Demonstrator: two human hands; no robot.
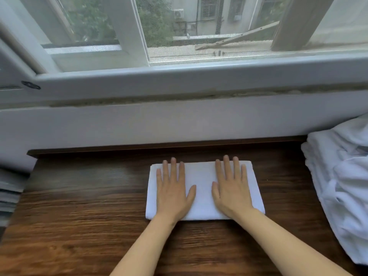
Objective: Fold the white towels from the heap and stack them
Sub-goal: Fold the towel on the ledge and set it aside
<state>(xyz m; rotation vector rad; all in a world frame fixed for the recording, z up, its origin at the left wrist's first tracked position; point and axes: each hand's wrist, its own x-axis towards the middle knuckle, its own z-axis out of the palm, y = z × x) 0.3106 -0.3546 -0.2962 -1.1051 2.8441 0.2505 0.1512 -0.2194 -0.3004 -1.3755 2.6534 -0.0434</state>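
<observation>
A white towel (203, 177), folded into a neat rectangle, lies flat on the dark wooden table (83, 212) near its far edge. My left hand (172, 188) presses flat on the towel's left half, fingers straight and pointing away from me. My right hand (232, 187) lies flat on the right half in the same way. A rumpled heap of white towels (340, 182) sits at the right edge of the table, apart from both hands.
A white wall and window sill (179, 84) rise just behind the table's far edge. A stack of grey flat things (10, 188) stands off the table's left side. Bare wood stretches left of the folded towel.
</observation>
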